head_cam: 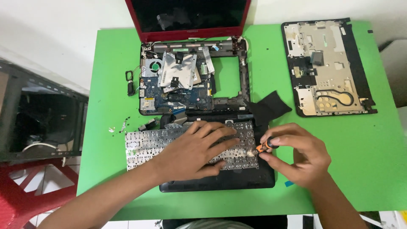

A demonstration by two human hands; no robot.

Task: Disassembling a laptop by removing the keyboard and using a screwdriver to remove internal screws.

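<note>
Left hand (196,149): laid flat, fingers spread, palm down on the keyboard panel (144,146), gripping nothing.
Right hand (299,153): closed in a pinch around a small screwdriver (263,147) with an orange and black handle, held at the panel's right edge.
Keyboard panel: lying underside up, silvery grey, across the front of the opened laptop, partly over a black base cover (220,183) near the table's front edge.
Laptop chassis (193,80): just beyond the panel, stripped open, with fan, circuit board and metal shields exposed and a square cut-out showing the table through it.
Screen (188,17): red-framed, upright at the back, dark.
Black cloth piece (268,108): touching the chassis's right front corner.
Palm-rest cover (328,68): well apart to the right, inner side up.
Loose parts (129,82): small black bits and screws left of the chassis.
Table (373,161): bright green top.
</note>
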